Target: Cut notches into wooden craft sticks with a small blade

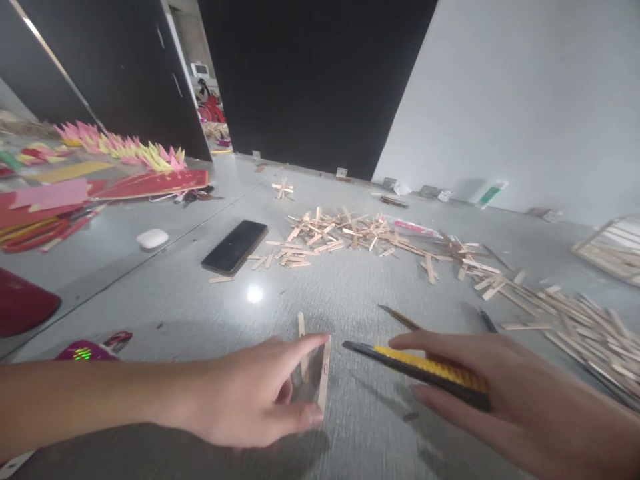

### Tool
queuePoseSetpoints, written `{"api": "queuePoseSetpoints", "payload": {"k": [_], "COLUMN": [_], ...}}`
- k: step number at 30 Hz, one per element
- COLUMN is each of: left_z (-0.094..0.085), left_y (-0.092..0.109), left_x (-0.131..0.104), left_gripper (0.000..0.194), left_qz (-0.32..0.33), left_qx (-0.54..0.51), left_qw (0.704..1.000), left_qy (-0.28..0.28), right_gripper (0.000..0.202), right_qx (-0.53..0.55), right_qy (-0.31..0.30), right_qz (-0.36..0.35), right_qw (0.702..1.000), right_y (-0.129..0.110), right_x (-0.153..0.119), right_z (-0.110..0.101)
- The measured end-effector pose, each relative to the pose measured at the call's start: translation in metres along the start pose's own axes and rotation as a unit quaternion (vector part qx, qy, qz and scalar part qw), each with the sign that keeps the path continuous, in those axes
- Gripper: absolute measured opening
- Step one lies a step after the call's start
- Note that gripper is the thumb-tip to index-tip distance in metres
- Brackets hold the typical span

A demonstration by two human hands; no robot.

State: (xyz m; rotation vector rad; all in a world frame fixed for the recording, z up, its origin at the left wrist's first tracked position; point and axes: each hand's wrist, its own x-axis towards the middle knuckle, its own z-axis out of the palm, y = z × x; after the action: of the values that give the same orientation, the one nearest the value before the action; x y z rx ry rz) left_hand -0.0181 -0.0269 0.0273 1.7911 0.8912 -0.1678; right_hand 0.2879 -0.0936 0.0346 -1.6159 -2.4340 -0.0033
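Note:
Near the middle of the table, my left hand (250, 393) holds a short wooden craft stick (325, 377) against the surface, its index finger at the far end and its thumb at the near end. A second craft stick (301, 327) lies just left of it, partly covered by the index finger. To the right, my right hand (500, 387) grips a yellow-and-black box cutter (425, 370), its tip pointing left toward the held stick but apart from it. Beyond the cutter lies a thin pointed tool (397, 317), partly hidden by the right hand.
Loose cut stick pieces (345, 230) are scattered beyond my hands, with a heap of sticks (590, 327) at the right. A phone (235, 247) and a white case (153, 239) lie at the left. Farther left are pink-and-yellow paper cutouts (125, 148). A dark panel (315, 80) stands behind.

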Motion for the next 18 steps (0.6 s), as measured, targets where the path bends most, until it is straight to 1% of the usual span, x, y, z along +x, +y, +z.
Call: {"api": "queuePoseSetpoints", "payload": {"k": [1,2,3,4,5,7,8,12,15,18], "left_z": [0.0,0.001,0.002,0.003,0.004,0.006,0.006,0.006,0.004,0.003], "left_y": [-0.001,-0.003,-0.006,-0.008,-0.011,-0.015,-0.017,-0.019,-0.019,-0.019], "left_x": [0.002,0.005,0.009,0.014,0.019,0.027,0.03,0.034,0.033,0.033], "left_gripper": [0.072,0.064,0.059,0.059,0.062,0.067,0.068,0.074,0.078,0.08], "left_qz": [0.028,0.063,0.098,0.133,0.161,0.192,0.199,0.204,0.19,0.181], "left_qx": [0.05,0.097,0.134,0.164,0.19,0.225,0.234,0.232,0.227,0.23], "left_qw": [0.997,0.986,0.974,0.96,0.949,0.935,0.932,0.938,0.944,0.945], "left_qy": [0.06,0.117,0.157,0.184,0.194,0.197,0.191,0.16,0.148,0.144], "right_gripper": [0.032,0.032,0.032,0.032,0.032,0.032,0.032,0.039,0.039,0.035], "right_qx": [0.006,0.014,0.023,0.034,0.047,0.079,0.097,0.168,0.188,0.176], "right_qy": [-0.002,-0.004,-0.008,-0.014,-0.023,-0.048,-0.063,-0.12,-0.124,-0.124], "right_qz": [0.0,-0.002,-0.004,-0.008,-0.013,-0.025,-0.033,-0.063,-0.067,-0.063], "right_qw": [1.0,1.0,1.0,0.999,0.999,0.995,0.993,0.976,0.972,0.974], "right_y": [-0.001,-0.002,-0.002,-0.003,-0.004,-0.005,-0.006,-0.011,-0.013,-0.01], "right_x": [0.001,0.002,0.004,0.006,0.008,0.013,0.015,0.022,0.024,0.024], "right_z": [0.001,0.001,0.002,0.002,0.001,0.0,-0.001,-0.004,-0.003,-0.001]}}
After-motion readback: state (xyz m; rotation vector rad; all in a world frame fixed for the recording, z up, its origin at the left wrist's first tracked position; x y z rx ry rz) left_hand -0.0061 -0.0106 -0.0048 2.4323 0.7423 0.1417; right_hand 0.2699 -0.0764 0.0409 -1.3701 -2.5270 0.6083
